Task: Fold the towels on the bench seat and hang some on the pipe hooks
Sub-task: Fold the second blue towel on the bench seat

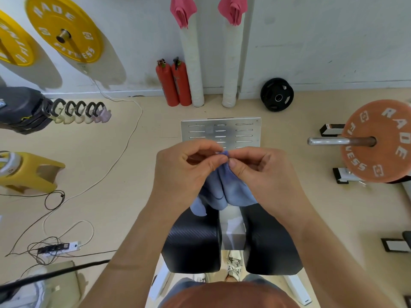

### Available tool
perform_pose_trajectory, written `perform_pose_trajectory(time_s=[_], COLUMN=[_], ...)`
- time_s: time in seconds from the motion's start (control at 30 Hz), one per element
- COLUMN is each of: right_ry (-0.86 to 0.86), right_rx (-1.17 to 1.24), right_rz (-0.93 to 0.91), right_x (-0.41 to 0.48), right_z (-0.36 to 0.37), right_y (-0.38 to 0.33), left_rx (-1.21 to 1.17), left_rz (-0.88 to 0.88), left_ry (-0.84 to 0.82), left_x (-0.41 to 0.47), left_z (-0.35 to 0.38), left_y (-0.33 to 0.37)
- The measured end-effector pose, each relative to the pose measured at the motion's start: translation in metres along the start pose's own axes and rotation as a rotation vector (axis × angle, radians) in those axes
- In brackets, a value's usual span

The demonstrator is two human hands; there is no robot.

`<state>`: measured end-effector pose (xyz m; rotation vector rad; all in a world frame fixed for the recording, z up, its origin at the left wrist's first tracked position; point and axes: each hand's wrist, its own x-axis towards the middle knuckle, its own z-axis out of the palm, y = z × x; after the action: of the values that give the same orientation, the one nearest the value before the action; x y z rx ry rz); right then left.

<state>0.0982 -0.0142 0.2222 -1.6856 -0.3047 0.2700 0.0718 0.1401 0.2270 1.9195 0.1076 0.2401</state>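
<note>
A light blue towel (pixel 222 187) hangs bunched between my hands above the black padded bench seat (pixel 193 241). My left hand (pixel 184 172) and my right hand (pixel 262 174) both pinch its top edge, fingertips almost touching at the middle. The cloth droops down to the seat's far end. Two pink towels (pixel 181 11) (pixel 233 10) hang high on the white wrapped pipes (pixel 192 70) against the wall ahead; the hooks themselves are hidden.
Two red fire extinguishers (pixel 173 83) stand left of the pipes. A black weight plate (pixel 277 97) leans on the wall. A loaded barbell with an orange plate (pixel 378 141) juts in at the right. Cables and a power strip (pixel 60 246) lie on the floor at the left.
</note>
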Motion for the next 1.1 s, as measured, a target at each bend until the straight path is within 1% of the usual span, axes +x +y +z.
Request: perform_pose_trajectory(time_s=[0.13,0.27,0.37,0.43,0.5,0.57,0.63,0.7,0.77,0.83,0.9,0.97,1.03,1.1], right_ry=[-0.025,-0.035,-0.047,-0.081,-0.097,-0.125,-0.152,-0.177,-0.188,-0.149,-0.071,-0.044,-0.066,-0.101], right_rx=[-0.054,0.043,0.028,-0.096,-0.336,-0.568,-0.744,-0.873,-1.012,-1.201,-1.318,-1.409,-1.509,-1.496], right_rz=[-0.01,0.063,0.119,0.161,0.235,0.343,0.442,0.518,0.562,0.52,0.422,0.334,0.268,0.235], right_x=[0.002,0.006,0.014,0.019,0.022,0.024,0.026,0.029,0.032,0.038,0.045,0.051,0.055,0.058], right_z=[0.0,0.001,0.004,0.004,-0.001,-0.011,-0.024,-0.039,-0.052,-0.058,-0.057,-0.052,-0.047,-0.038], right_y=[-0.004,-0.004,0.007,0.024,0.049,0.075,0.096,0.109,0.112,0.107,0.1,0.098,0.101,0.103], left_rx=[0.101,0.137,0.223,0.206,0.131,0.05,0.026,0.032,0.073,0.121,0.111,0.064,0.009,-0.009], left_rz=[0.044,0.039,0.119,0.118,0.085,0.074,0.062,0.006,-0.101,-0.2,-0.248,-0.249,-0.221,-0.166], left_ry=[-0.083,-0.022,-0.02,0.004,0.071,0.173,0.292,0.374,0.381,0.338,0.3,0.295,0.274,0.171], left_x=[0.005,0.008,0.009,0.01,0.015,0.023,0.031,0.039,0.043,0.046,0.048,0.051,0.051,0.05], left_z=[-0.003,0.001,0.004,0.001,-0.006,-0.018,-0.032,-0.044,-0.05,-0.051,-0.051,-0.052,-0.052,-0.047], left_y=[-0.001,-0.004,-0.009,-0.011,-0.01,-0.011,-0.017,-0.028,-0.044,-0.057,-0.06,-0.054,-0.041,-0.025])
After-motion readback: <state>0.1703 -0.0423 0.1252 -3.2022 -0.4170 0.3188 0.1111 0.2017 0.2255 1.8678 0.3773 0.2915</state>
